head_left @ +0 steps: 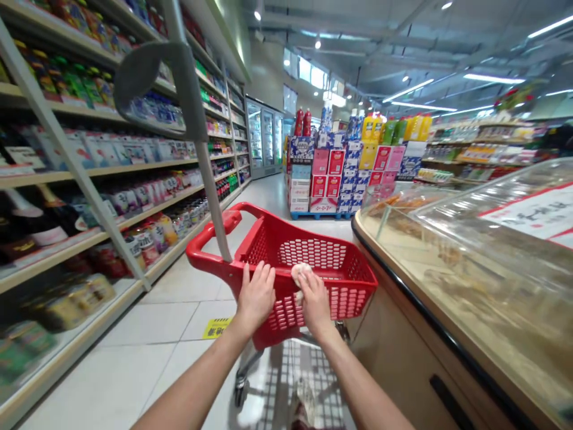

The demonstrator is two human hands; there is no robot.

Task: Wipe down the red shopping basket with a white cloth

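Note:
A red plastic shopping cart [313,254] stands in front of me, its perforated basket showing no goods inside. My left hand [258,292] rests with fingers extended on the near side rim, close to the handle [210,254]. Farther along that rim, my right hand [314,298] presses a crumpled whitish cloth [301,272] against the edge. Part of the cloth hangs down the outer side below my fingers. A grey pole [210,179] with a dark grey looped bracket [179,89] rises from the handle end of the cart.
Shelves of drinks and packaged goods [134,167] line the left. A curved counter with clear covers [470,239] stands close at the right, beside the cart's front. Ahead is a stack of boxes [326,179] on a blue pallet [322,215]. A yellow floor sticker [216,328] lies on the tiles.

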